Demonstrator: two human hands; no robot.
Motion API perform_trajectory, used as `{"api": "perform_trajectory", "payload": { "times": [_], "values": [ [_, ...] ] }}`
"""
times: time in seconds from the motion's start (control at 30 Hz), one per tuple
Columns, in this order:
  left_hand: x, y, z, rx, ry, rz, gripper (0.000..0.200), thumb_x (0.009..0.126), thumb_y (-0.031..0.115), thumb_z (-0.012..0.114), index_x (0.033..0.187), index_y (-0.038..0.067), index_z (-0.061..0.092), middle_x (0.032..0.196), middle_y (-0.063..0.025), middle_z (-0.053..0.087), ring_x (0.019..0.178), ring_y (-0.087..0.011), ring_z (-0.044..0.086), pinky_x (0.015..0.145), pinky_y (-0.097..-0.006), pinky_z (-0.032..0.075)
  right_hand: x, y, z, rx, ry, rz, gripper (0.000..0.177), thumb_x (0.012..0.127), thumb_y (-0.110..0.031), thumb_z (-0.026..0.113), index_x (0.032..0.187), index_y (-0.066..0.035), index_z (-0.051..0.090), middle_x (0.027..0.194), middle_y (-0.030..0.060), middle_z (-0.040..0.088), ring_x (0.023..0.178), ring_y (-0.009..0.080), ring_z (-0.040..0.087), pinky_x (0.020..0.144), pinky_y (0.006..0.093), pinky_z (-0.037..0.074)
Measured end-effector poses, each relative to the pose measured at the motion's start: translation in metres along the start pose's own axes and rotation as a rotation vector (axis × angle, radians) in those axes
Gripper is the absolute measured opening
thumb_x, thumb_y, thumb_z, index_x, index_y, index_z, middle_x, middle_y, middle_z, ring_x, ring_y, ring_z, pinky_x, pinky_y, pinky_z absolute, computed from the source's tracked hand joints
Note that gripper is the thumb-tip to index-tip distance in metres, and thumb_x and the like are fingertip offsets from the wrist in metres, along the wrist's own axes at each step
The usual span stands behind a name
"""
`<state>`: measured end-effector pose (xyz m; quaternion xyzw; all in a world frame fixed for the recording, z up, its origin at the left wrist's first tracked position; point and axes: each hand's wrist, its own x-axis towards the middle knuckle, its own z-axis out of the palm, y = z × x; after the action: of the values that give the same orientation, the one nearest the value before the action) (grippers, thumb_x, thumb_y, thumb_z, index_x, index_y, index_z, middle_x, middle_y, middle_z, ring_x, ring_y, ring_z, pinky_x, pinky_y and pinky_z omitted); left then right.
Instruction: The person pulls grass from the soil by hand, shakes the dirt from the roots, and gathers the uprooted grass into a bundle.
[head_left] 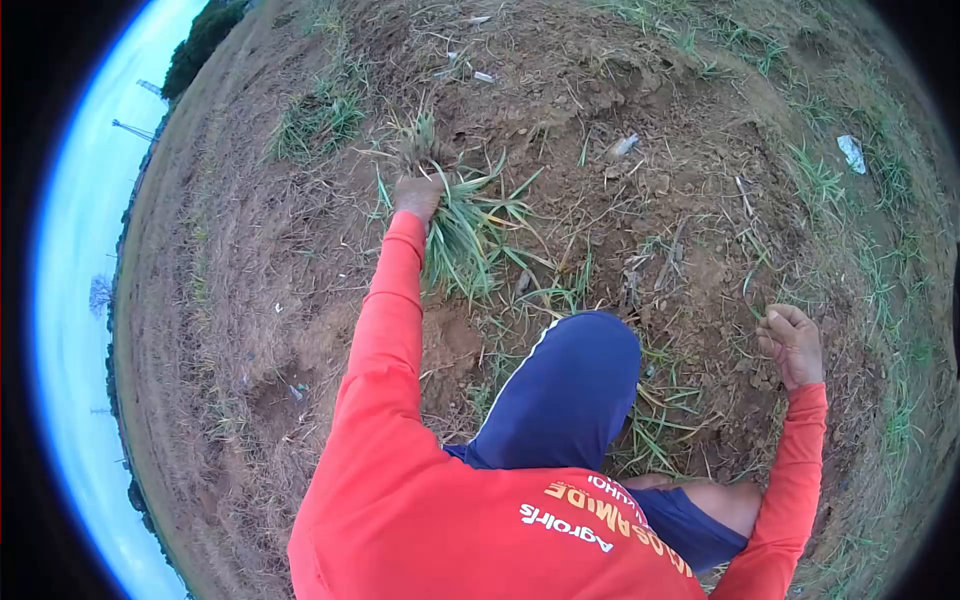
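The left hand (418,195) has its grip clamped on a grass clump (468,232), fingers wrapped about the base. The clump is out at arm's length ahead of the person, low against the ground (250,300). The right hand (792,345) has its grip curled together in a loose fist near the soil, well apart from the clump; nothing shows inside it. A bent knee (570,385) in blue shorts sits between the two red sleeves.

The ground is open field: bare brown earth, dry straw-coloured stubble and scattered green tufts, with a pale scrap of litter (852,152) at the far right. Pale sky (85,250) and a tree line edge the left.

The clump has long, narrow green blades fanning toward the person, with a dry brown tuft above the fist.
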<state>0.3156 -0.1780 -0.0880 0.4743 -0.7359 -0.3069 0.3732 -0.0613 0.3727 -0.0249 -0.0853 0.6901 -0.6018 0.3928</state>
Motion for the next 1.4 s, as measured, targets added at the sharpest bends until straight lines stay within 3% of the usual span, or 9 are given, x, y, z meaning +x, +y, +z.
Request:
{"api": "perform_trajectory", "payload": {
  "times": [0.07, 0.27, 0.43, 0.67, 0.73, 0.87, 0.97, 1.1, 1.4],
  "values": [
    [-0.04, -0.056, -0.041, -0.001, -0.255, -0.475, 0.071, 0.075, 0.039, 0.077, 0.128, -0.006, 0.061, 0.113, -0.0235, 0.072, 0.108, -0.0373, 0.068, 0.098, -0.0423, 0.051, -0.005, 0.024, 0.0, -0.039, 0.008, 0.04, 0.014, 0.096, -0.02, 0.073, 0.103, -0.009, 0.067, 0.079, -0.004, 0.065, 0.066, 0.0045, 0.062, 0.056, 0.0182, 0.051],
    [-0.176, -0.089, -0.034, 0.09, -0.619, -0.103, 0.072, 0.075, 0.034, 0.073, 0.139, 0.004, 0.057, 0.133, -0.0209, 0.063, 0.121, -0.0349, 0.061, 0.108, -0.0372, 0.045, 0.039, 0.058, 0.01, -0.422, 0.012, 0.067, 0.016, 0.094, -0.023, 0.073, 0.095, -0.009, 0.065, 0.074, -0.0046, 0.06, 0.056, 0.0047, 0.055, 0.049, 0.0209, 0.044],
    [-0.208, -0.026, -0.009, 0.235, -0.941, -0.292, 0.077, 0.074, 0.025, 0.08, 0.139, 0.0, 0.046, 0.124, -0.0234, 0.066, 0.118, -0.0361, 0.063, 0.105, -0.0404, 0.048, 0.056, 0.067, 0.018, -0.59, -0.019, 0.021, 0.02, 0.094, -0.022, 0.071, 0.084, -0.008, 0.061, 0.068, -0.0023, 0.058, 0.053, 0.0073, 0.054, 0.048, 0.0236, 0.044],
    [0.084, -0.007, -0.181, 0.188, -0.495, 0.011, 0.093, 0.071, 0.033, 0.089, 0.143, 0.001, 0.04, 0.131, -0.0201, 0.064, 0.123, -0.0306, 0.061, 0.108, -0.0388, 0.046, 0.054, 0.068, 0.012, -0.555, 0.009, 0.051, 0.02, 0.093, -0.02, 0.071, 0.082, -0.008, 0.06, 0.067, -0.0008, 0.059, 0.052, 0.009, 0.054, 0.048, 0.0258, 0.044],
    [0.169, 0.044, -0.243, 1.105, 0.014, -0.057, 0.112, 0.065, 0.049, 0.094, 0.148, 0.001, 0.036, 0.139, -0.0281, 0.057, 0.129, -0.0383, 0.057, 0.112, -0.0425, 0.045, 0.054, 0.069, 0.008, -0.573, 0.005, 0.081, 0.02, 0.093, -0.019, 0.071, 0.081, -0.008, 0.059, 0.067, -0.0009, 0.059, 0.052, 0.0094, 0.055, 0.047, 0.026, 0.044],
    [0.274, 0.015, -0.243, 1.314, -0.391, -0.13, 0.07, 0.082, 0.037, 0.081, 0.137, 0.0, 0.057, 0.126, -0.0261, 0.067, 0.12, -0.0383, 0.065, 0.102, -0.0443, 0.052, 0.06, 0.061, 0.019, -0.588, 0.024, 0.112, 0.018, 0.089, -0.015, 0.073, 0.079, -0.008, 0.06, 0.066, -0.0008, 0.058, 0.05, 0.009, 0.053, 0.046, 0.026, 0.042],
    [0.164, 0.004, -0.116, 0.731, -0.191, 0.215, 0.053, 0.089, 0.036, 0.07, 0.132, 0.005, 0.06, 0.12, -0.0219, 0.07, 0.114, -0.0374, 0.067, 0.098, -0.0459, 0.053, 0.046, 0.045, 0.038, -0.632, 0.051, 0.129, 0.02, 0.086, -0.013, 0.075, 0.078, -0.009, 0.058, 0.065, -0.003, 0.055, 0.051, 0.0077, 0.049, 0.047, 0.0256, 0.039],
    [-0.011, -0.047, 0.017, 0.295, -0.455, 0.123, 0.035, 0.087, 0.029, 0.07, 0.114, 0.007, 0.071, 0.11, -0.016, 0.073, 0.103, -0.0343, 0.07, 0.093, -0.0427, 0.054, 0.046, 0.052, 0.013, -0.719, 0.137, -0.1, 0.015, 0.079, -0.002, 0.069, 0.078, -0.01, 0.056, 0.069, -0.0046, 0.052, 0.059, 0.0052, 0.046, 0.053, 0.0235, 0.037],
    [-0.178, -0.073, 0.068, 0.018, -0.225, -0.195, 0.025, 0.086, 0.021, 0.069, 0.104, 0.004, 0.071, 0.105, -0.0165, 0.073, 0.098, -0.0299, 0.071, 0.087, -0.0395, 0.056, 0.045, 0.099, -0.071, -0.801, 0.198, -0.09, 0.016, 0.075, 0.0, 0.063, 0.091, -0.006, 0.064, 0.079, -0.0009, 0.059, 0.072, 0.0076, 0.054, 0.066, 0.0234, 0.043]
  ]
}}
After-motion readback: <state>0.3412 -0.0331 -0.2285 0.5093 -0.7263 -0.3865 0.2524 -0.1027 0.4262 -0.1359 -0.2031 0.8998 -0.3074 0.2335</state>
